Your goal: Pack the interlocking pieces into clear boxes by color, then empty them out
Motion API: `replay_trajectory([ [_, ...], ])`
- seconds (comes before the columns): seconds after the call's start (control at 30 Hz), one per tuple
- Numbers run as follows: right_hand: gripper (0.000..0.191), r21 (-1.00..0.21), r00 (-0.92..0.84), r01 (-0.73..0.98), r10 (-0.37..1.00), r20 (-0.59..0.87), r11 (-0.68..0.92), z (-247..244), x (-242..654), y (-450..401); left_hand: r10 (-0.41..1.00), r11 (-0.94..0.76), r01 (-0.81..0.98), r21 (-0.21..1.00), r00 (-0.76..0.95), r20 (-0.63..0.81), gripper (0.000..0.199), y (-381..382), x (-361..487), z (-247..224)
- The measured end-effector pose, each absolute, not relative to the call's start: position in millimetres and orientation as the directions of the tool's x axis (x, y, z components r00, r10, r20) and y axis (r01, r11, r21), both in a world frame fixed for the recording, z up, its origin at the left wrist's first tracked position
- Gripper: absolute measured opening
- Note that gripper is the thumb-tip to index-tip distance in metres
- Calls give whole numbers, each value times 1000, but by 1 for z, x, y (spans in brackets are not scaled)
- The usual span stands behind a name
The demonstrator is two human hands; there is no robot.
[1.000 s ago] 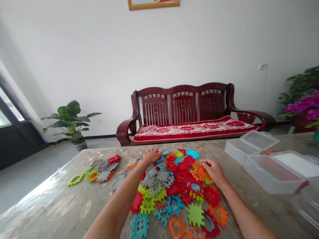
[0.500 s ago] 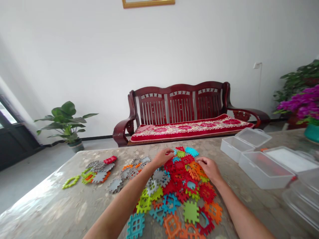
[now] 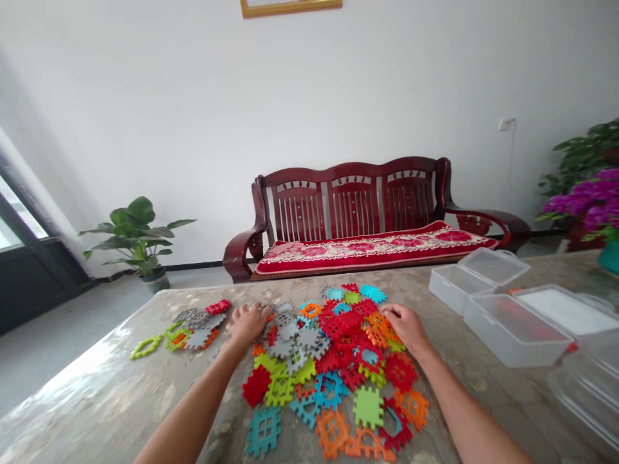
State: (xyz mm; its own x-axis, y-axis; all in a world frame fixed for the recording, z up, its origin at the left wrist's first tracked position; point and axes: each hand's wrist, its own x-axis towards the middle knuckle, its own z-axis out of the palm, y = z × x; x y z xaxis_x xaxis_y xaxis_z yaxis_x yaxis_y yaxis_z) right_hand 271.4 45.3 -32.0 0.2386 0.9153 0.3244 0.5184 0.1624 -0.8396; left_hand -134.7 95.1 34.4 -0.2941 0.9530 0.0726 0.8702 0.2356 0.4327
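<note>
A pile of toothed plastic building tiles in several colours lies on the table. My left hand [image 3: 248, 323] is at its left side, palm down with fingers spread, just left of some grey tiles [image 3: 284, 316]; what lies under the palm is hidden. At the right side of the pile, my right hand [image 3: 407, 327] has its fingers curled together beside the orange tiles [image 3: 380, 330]. Whether a tile is between those fingers I cannot make out. Red tiles [image 3: 341, 322] fill the middle, with a green square tile [image 3: 368, 406] and a blue window tile [image 3: 264, 430] nearer me.
A smaller group of tiles [image 3: 198, 338] lies on the left, near a lime ring-shaped tile [image 3: 146, 347]. Open clear plastic boxes [image 3: 515, 332] stand on the right of the table [image 3: 91, 393]. Behind it are a wooden bench [image 3: 358, 200] and a potted plant [image 3: 140, 238].
My left hand has moved left from the back of the pile to its left edge, its fingers now spread. Grey tiles at the left sit closer to the pile. My right hand has stayed nearly still.
</note>
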Motion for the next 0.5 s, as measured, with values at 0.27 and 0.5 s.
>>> replay_trajectory([
  [0.27,29,-832,242,530,912,331,162,-32,272,46,972,185,848,497,-233,37,35,103,-139,22],
  [0.5,29,-824,243,543,909,338,161,-31,272,45,991,35,685,728,-119,65,31,103,-113,30],
])
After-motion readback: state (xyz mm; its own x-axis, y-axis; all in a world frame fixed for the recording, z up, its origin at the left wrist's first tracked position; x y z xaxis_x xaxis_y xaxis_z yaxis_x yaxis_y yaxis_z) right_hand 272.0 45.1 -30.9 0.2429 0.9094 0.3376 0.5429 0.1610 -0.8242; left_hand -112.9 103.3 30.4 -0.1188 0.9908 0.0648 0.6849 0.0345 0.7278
